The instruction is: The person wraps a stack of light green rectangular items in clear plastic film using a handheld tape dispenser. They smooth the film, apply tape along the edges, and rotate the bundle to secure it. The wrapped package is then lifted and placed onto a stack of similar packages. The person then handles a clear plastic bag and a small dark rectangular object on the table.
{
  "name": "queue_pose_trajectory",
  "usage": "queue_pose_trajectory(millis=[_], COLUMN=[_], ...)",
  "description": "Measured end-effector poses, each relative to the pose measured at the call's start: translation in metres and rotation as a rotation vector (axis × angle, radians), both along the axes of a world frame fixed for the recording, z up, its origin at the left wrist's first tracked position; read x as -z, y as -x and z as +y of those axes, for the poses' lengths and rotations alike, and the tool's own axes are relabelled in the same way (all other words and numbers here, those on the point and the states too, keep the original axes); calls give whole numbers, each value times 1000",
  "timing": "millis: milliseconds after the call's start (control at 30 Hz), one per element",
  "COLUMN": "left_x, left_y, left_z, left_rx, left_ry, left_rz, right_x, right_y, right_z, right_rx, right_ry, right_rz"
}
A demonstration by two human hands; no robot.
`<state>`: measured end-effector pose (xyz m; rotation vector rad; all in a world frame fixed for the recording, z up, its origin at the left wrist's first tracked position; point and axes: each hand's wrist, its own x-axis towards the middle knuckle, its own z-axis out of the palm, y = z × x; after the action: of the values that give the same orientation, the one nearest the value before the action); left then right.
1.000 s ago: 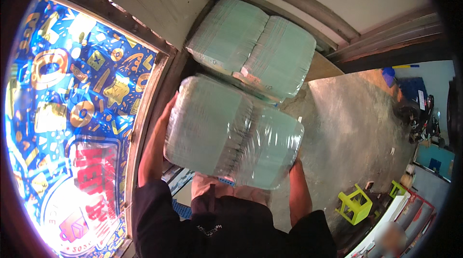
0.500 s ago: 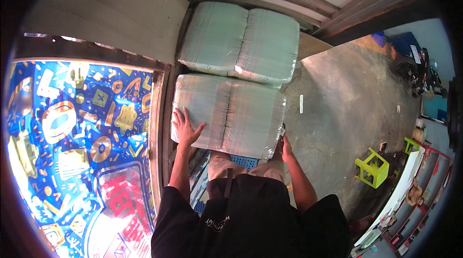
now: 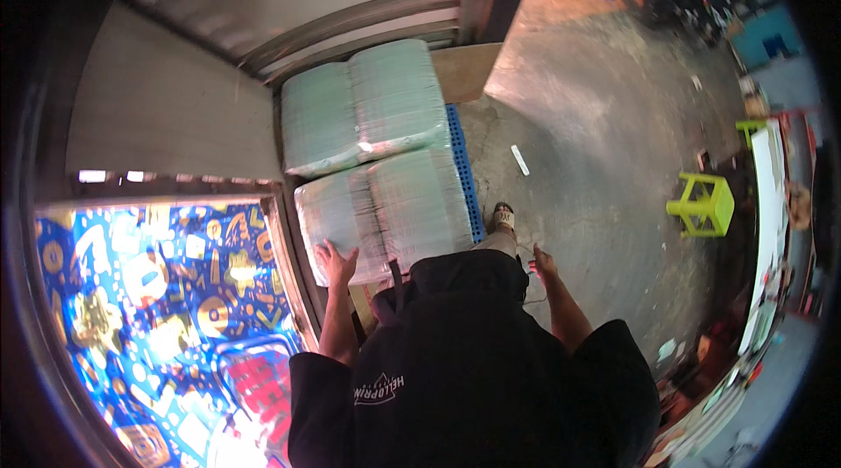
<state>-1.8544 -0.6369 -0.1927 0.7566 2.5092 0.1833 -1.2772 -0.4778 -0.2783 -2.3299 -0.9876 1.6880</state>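
Observation:
Two large bundles of stacked flat sheets, wrapped in clear plastic, stand against the wall: a near bundle [image 3: 419, 205] and a far bundle [image 3: 396, 100]. Each shows a seam down its middle. Blue perforated pallet [image 3: 466, 172] edging shows along their right side. My left hand [image 3: 336, 263] lies with spread fingers on the near bundle's left front part. Off to the right of that bundle, my right hand [image 3: 544, 265] hangs over the floor, fingers apart and holding nothing. The near bundle's front edge is partly hidden by my body.
Grey concrete floor [image 3: 604, 135] stretches to the right, with a white strip [image 3: 520, 160] on it. A yellow-green stool [image 3: 703, 205] lies tipped there. Shelving stands at the far right, a motorbike [image 3: 692, 4] at the back. A blue patterned sheet [image 3: 166, 293] fills the left.
My right hand has come off the near bundle's right side and is now out over the floor. My left hand stays on the bundle. The view has turned, and a foot shows beside the pallet.

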Motion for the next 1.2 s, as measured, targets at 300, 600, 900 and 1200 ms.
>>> queue_pose_trajectory(millis=[300,600,900,1200], left_x=[3,2,48,145], left_y=[-86,-342,-573,-691], left_z=[43,182,336,481], left_rx=[97,149,586,920], left_ry=[47,-20,131,314], left_rz=[-36,53,-355,-612], right_x=[-29,1,-107,-36], right_y=[-78,-315,-497,-645], right_z=[-69,-33,124,15], right_rx=[-51,227,720,882], right_ry=[8,153,-236,-71], right_rz=[-127,135,88,104])
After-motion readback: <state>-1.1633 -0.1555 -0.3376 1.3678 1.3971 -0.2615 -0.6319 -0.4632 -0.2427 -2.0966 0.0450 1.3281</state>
